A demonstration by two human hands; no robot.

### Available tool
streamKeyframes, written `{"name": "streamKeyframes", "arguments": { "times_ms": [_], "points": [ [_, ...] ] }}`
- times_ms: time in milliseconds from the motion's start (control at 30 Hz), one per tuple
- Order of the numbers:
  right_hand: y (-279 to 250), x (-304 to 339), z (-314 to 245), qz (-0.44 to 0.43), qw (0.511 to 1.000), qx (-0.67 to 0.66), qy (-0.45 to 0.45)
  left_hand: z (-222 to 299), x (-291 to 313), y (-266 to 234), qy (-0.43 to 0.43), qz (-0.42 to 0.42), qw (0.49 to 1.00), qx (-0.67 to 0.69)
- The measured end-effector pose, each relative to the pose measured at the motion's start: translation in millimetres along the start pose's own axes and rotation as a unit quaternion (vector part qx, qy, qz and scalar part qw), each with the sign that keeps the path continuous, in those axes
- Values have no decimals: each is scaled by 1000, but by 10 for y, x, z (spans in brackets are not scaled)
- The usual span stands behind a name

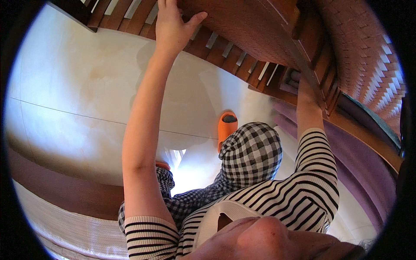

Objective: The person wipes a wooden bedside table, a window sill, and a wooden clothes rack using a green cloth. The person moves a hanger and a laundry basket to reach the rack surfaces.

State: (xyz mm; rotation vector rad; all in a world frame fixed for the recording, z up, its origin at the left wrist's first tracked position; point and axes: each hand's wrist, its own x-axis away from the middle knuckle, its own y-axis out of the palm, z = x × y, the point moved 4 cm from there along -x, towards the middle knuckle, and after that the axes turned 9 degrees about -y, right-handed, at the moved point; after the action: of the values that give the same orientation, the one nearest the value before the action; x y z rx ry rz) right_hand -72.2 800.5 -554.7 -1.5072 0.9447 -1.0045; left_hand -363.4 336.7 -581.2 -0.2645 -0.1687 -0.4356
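Note:
My left hand (173, 24) is raised at the top, by the left end of a brown panel with a woven-looking surface (242, 32). Its thumb stands apart and overlaps that panel, while the fingertips run out of the picture. My right forearm (308, 106) reaches up behind the panel's right edge. The right hand itself is hidden there, so its grip does not show. Beside that wrist, a small purple bundle (292, 80) sits among wooden slats. The panel stands tilted over a dark brown slatted wooden frame (216, 54).
Purple fabric (346, 160) drapes along the right, beside a wooden rail (383, 149). Another brown woven surface (364, 52) rises at the upper right. An orange slipper (226, 128) is on the pale floor (86, 82). A brown edge (65, 186) curves along the lower left.

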Motion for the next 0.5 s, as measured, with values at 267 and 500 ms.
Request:
{"name": "streamKeyframes", "arguments": {
  "times_ms": [267,500],
  "points": [
    [58,1028,-346,-96,961,256,-50,-154,-150,-23,1,3,999,-46],
    [48,2153,-399,-206,869,379,-241,96,-132,-49,-7,-28,996,-85]
  ]
}}
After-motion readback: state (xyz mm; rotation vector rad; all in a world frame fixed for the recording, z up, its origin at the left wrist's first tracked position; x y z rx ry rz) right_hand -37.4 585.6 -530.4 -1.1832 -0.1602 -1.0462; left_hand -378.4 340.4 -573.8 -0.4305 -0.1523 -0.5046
